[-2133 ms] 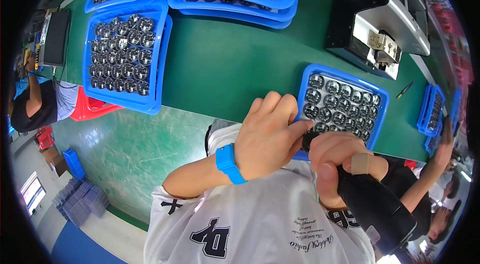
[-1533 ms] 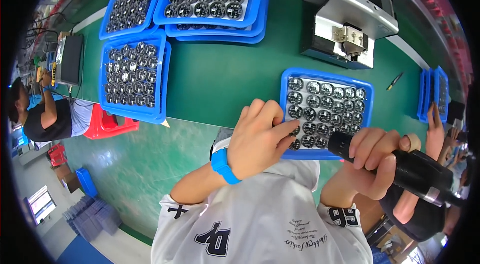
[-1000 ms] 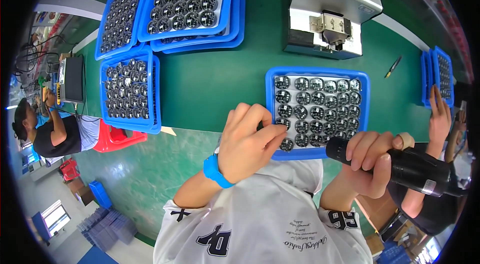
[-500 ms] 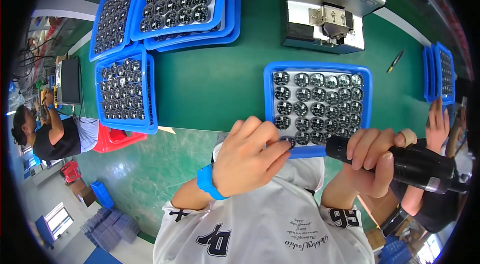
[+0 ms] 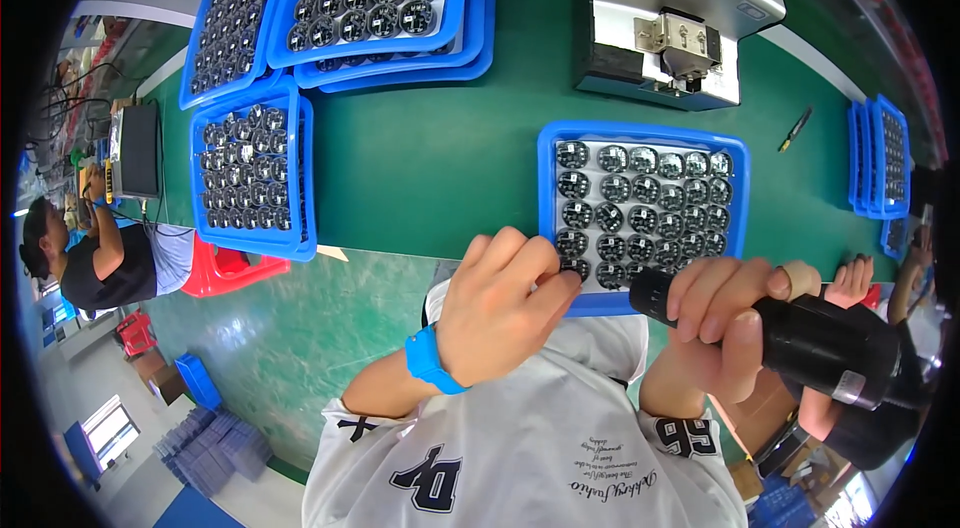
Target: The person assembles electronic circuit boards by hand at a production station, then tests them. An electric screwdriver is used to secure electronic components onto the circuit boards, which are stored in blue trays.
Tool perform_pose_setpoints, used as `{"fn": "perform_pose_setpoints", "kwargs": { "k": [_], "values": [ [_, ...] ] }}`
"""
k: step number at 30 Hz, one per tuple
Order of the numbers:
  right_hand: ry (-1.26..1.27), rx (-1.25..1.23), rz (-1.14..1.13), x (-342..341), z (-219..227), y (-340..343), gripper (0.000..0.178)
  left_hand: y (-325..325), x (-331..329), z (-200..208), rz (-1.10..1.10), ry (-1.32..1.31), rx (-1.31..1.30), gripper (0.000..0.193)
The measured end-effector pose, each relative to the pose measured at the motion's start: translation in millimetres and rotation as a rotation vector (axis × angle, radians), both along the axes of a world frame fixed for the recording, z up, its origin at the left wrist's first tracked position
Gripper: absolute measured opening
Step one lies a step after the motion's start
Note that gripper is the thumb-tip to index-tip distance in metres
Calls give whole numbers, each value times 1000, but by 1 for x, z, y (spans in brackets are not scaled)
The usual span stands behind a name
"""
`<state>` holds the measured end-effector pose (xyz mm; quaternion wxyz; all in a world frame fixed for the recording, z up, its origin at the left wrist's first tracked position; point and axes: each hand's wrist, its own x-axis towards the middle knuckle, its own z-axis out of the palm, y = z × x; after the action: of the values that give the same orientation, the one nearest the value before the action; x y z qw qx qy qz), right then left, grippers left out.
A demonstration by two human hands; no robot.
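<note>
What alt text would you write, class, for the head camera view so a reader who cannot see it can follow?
A person's left hand touches the near edge of a blue tray of round black parts, while the right hand grips a black electric screwdriver beside it. More blue trays and a grey machine sit on the green bench.

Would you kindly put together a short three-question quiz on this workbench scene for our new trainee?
1. True or false: the right hand grips a black cylindrical tool.
2. The left hand has its fingertips at which edge of the blue tray in front: A near, B far, C right?
3. What colour is the band on the left wrist?

Key: 1 true; 2 A; 3 blue.
</note>
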<state>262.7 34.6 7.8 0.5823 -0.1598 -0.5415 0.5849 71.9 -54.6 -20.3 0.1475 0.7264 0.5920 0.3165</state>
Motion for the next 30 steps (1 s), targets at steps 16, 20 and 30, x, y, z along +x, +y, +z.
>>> {"fn": "perform_pose_setpoints", "kwargs": {
  "k": [16,20,30],
  "values": [
    [-211,79,-68,-32,-6,-7,48,-6,-5,-10,91,-115,-17,29],
    [-221,63,-129,-39,-6,-12,45,-3,-6,-12,69,-148,-24,18],
    [-252,190,5,-41,-6,-2,39,-2,-8,-14,81,-180,-78,28]
  ]
}}
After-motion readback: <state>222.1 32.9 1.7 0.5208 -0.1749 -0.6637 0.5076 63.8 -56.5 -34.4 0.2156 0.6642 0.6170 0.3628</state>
